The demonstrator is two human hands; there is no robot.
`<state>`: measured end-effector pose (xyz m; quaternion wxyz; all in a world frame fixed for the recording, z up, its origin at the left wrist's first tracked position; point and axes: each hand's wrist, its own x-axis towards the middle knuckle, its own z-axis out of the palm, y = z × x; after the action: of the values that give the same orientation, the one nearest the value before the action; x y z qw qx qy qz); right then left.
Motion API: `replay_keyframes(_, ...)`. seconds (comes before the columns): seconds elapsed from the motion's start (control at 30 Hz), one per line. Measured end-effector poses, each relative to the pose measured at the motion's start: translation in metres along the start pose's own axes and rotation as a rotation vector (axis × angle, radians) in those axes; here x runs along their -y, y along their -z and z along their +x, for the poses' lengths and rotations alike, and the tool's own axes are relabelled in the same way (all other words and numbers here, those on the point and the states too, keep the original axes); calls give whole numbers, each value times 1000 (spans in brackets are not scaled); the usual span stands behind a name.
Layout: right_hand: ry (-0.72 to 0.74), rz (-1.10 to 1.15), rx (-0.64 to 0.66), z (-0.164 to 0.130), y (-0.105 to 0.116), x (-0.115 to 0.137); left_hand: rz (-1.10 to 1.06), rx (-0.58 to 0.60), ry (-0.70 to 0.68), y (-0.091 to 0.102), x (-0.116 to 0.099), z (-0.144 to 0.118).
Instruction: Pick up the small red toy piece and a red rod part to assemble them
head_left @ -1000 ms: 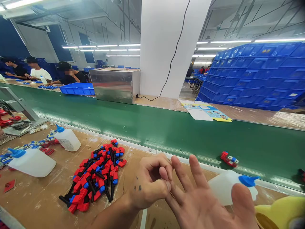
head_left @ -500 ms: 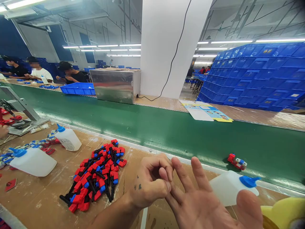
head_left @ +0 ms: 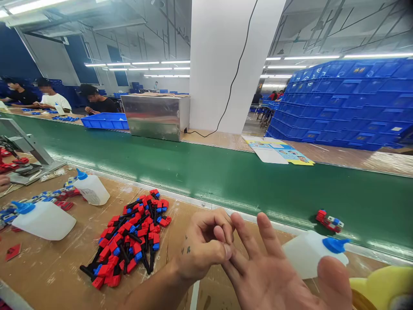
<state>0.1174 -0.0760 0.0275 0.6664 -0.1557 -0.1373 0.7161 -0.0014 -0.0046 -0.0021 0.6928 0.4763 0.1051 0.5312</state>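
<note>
My left hand is closed, its thumb and fingers pinched around a finger of my right hand, just above the table. Dark ink marks show on the back of this left hand. My right hand is turned palm up, with its thumb and other fingers spread and no object in it. To the left of both hands lies a heap of red, blue and black plastic toy parts. Behind my right hand, a white bottle with a blue nozzle lies on its side, partly covered by that hand.
A green conveyor belt crosses beyond the table, carrying a small red, white and blue toy piece. Two more bottles lie at left, near a metal press stand. Blue crates are stacked far right. Co-workers sit across the belt.
The small toy piece on the belt has moved to the right. My hands keep nearly the same pose, the left still pinching the right hand's finger.
</note>
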Motion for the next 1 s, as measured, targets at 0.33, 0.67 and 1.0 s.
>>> replay_keyframes(0.33,55,91,61,6,11,-5,83,-78,-38,-4,-1,1)
replay_keyframes(0.67,198,90,97,7,11,-6,216,-144,-61,-5,0,-2)
replay_keyframes(1.0,169,108,130,9,12,-4,218,-134,-100,2,8,-3)
